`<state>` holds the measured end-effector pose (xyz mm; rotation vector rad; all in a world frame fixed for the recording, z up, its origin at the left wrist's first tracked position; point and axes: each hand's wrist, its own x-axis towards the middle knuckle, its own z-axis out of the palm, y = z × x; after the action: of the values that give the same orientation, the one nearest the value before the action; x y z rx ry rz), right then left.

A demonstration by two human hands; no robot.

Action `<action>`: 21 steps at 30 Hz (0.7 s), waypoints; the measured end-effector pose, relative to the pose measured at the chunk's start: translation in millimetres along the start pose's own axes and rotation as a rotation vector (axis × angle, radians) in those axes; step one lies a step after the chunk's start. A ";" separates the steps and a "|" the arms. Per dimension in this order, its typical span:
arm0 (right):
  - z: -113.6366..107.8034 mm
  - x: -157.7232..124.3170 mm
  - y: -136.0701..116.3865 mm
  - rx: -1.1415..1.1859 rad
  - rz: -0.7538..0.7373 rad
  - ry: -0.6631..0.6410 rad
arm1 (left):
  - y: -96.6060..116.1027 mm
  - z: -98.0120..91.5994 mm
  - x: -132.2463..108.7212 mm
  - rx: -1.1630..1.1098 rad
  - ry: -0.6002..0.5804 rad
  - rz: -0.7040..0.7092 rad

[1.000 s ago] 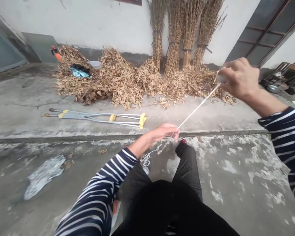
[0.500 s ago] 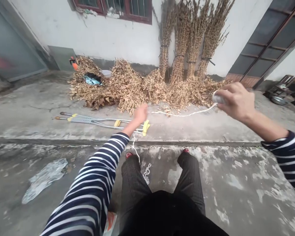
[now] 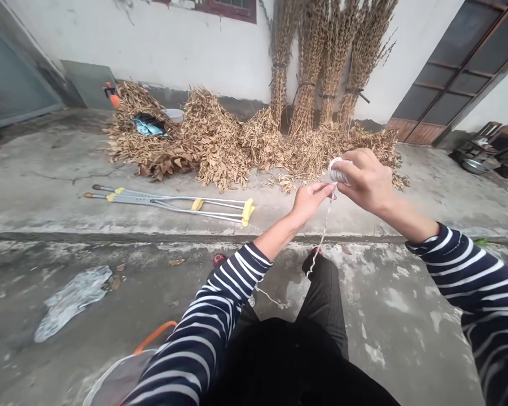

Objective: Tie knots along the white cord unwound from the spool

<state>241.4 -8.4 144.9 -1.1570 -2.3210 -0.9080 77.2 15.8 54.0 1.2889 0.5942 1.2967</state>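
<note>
A small white roll of string [image 3: 337, 172] is in my right hand [image 3: 367, 181], its fingers wrapped round it. Close beside the roll, my left hand [image 3: 309, 200] pinches the white string [image 3: 325, 225] between thumb and fingertips. From that pinch the twisted string hangs down in front of my right trouser leg. Another loose length of string [image 3: 273, 299] shows lower down between my legs, partly behind my left sleeve.
A pair of crutches [image 3: 173, 204] lies on the raised concrete ledge. Behind are heaps of dry stalks and leaves [image 3: 215, 141], with tied bundles [image 3: 307, 73] against the wall. Clear plastic sheeting [image 3: 74, 301] lies on the ground at left, and an orange-handled container [image 3: 122, 372] stands near my left arm.
My hands have come together: the left moved right, the right moved left with the roll. The string stretched between them is now short, and its free part hangs from the left hand.
</note>
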 end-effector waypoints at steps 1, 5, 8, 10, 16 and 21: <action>2.2 -0.4 -1.5 0.005 -0.009 0.010 | 1.3 0.1 -1.2 -0.013 -0.002 -0.015; 8.6 -1.7 -4.1 0.020 -0.031 0.029 | 7.2 -1.5 -8.3 -0.119 -0.033 -0.089; 12.6 -3.7 -6.5 0.018 -0.043 0.049 | 12.4 -3.7 -12.1 -0.187 -0.046 -0.190; 16.1 -5.5 -9.7 0.012 -0.051 0.065 | 14.1 -5.8 -12.6 -0.182 -0.043 -0.254; 31.9 -9.1 -19.9 0.051 -0.066 0.051 | 12.1 -15.1 -4.5 0.076 -0.064 -0.331; 48.0 -14.2 -21.6 0.043 -0.060 0.065 | 18.6 -22.9 -8.1 0.184 -0.123 -0.370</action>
<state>229.4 7.5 94.1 -1.0308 -2.3226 -0.8989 47.9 12.3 62.3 1.3223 0.8345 0.8678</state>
